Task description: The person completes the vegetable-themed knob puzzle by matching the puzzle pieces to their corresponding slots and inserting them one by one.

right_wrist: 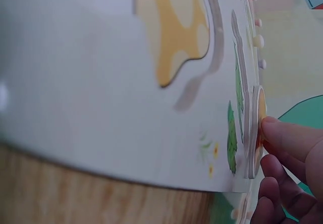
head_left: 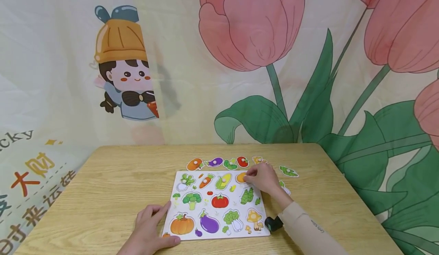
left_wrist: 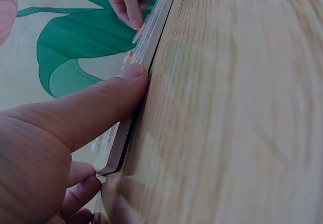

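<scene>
A white vegetable puzzle board point(head_left: 234, 205) lies on a wooden table point(head_left: 103, 194). My left hand point(head_left: 151, 228) rests flat at the board's near left corner, with a straight finger point(left_wrist: 101, 103) pressed against the board's edge point(left_wrist: 151, 37). My right hand point(head_left: 262, 178) reaches to the board's far right corner. There its fingertips point(right_wrist: 282, 138) pinch an orange round piece point(head_left: 241, 177) that sits at its slot, seen edge-on point(right_wrist: 258, 128) in the right wrist view. Most other slots hold pieces, among them a pumpkin point(head_left: 182, 225), an eggplant point(head_left: 209, 223) and a tomato point(head_left: 220, 201).
Several loose vegetable pieces lie beyond the board's far edge, such as an orange one point(head_left: 194, 164), a purple one point(head_left: 215, 162) and a red one point(head_left: 242, 161). A green piece point(head_left: 288, 171) lies to the right. A printed curtain with tulips hangs behind the table.
</scene>
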